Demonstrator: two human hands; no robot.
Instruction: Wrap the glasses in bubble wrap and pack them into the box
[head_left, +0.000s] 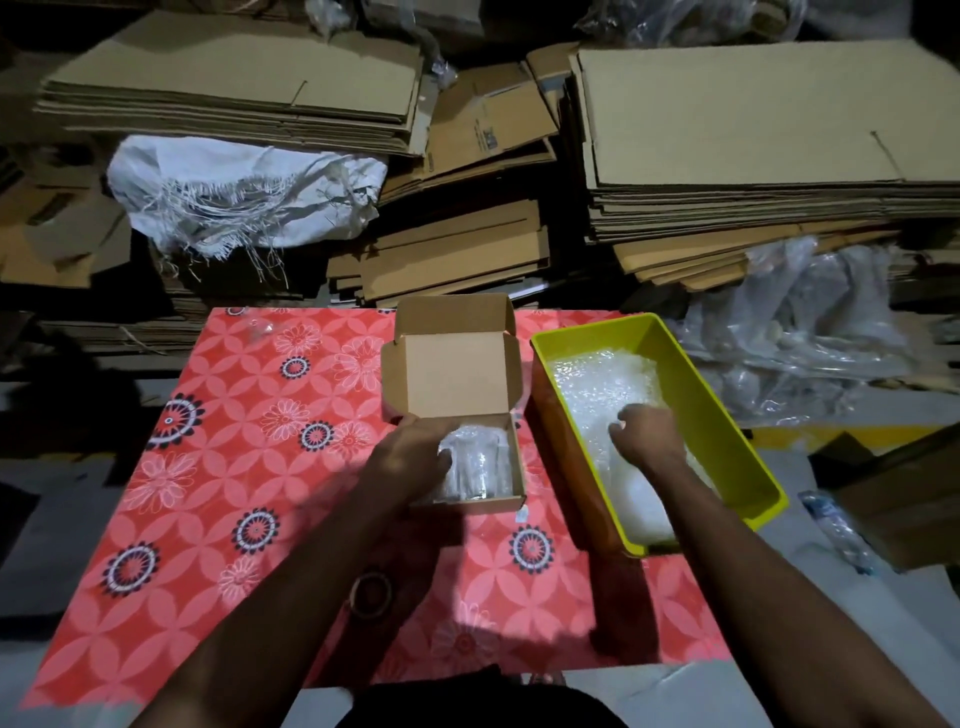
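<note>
A small corrugated cardboard box (457, 415) sits open on the red floral tablecloth (234, 467), its lid flap standing up at the far side. Inside it lies a bundle of bubble wrap (472, 462) — clear, crinkled, with the outline of a glass just showing through the plastic. The left hand (410, 454) rests on the near-left part of the box, fingers curled over the bundle's left edge and holding it.

Just right of the box stands a yellow plastic bin (727, 415), rectangular and smooth-walled, angled a little away from it. It holds loose bubble wrap sheets (602, 384), white and pebbled. The right hand (644, 431) reaches down into the bin with fingers bent, knuckles up, gripping into the sheets.

Nearer than the box, a roll of brown tape (371, 595) lies flat on the cloth, partly under the left forearm. Beyond the box, off the table — stacks of flattened cardboard (753, 130) and a frayed white woven sack (244, 192). Crumpled clear plastic (805, 332) lies past the bin.
</note>
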